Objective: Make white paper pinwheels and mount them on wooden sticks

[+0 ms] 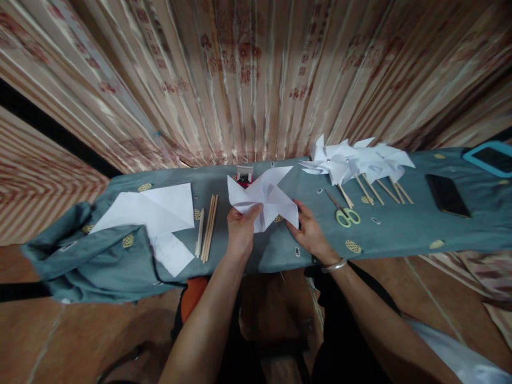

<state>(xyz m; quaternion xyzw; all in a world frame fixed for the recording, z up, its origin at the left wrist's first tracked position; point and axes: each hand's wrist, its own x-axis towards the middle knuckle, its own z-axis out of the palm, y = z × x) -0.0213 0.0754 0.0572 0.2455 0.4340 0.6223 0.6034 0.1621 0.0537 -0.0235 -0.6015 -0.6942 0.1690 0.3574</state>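
A white paper pinwheel (273,193) with folded blades is held over the middle of the cloth-covered table. My left hand (240,232) is closed on it, the thumb pressed near its centre and the other fingers hidden beneath the paper. My right hand (311,232) has its thumb and fingers at the edge of the right-hand blade. No stick shows on this pinwheel. Just behind it, partly covered by a blade, sits a small red box (245,176). To the left of my left hand lie several thin wooden sticks (210,228) and a white stick-like piece (199,233).
Finished pinwheels (360,159) on sticks lie at the back right, above green-handled scissors (347,216). Further right are a black phone (447,196) and a blue-framed device (490,158). White paper sheets (160,208) lie at the left by bunched tablecloth (100,261). A curtain (248,85) hangs behind.
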